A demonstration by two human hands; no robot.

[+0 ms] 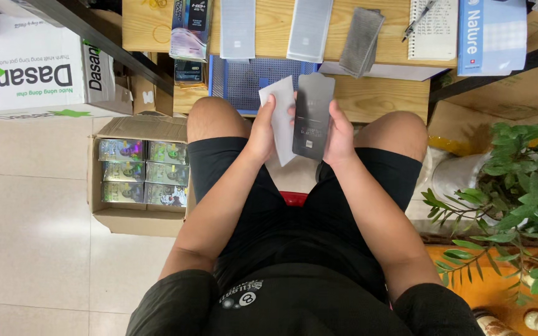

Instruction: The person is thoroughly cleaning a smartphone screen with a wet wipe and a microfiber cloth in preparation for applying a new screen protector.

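left hand [261,127]: white sleeve [279,121] | right hand [339,134]: dark panel [312,115] | wooden desk [381,96] ahead

Sleeve [312,115] glossy dark plastic; envelope [281,118] matt white paper; worktop [381,96] smooth wood; box [138,218] rough cardboard.

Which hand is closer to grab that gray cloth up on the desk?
Probably the right hand. The gray cloth lies up and right of it, though it holds the dark sleeve. The left hand, holding the white sleeve, is farther.
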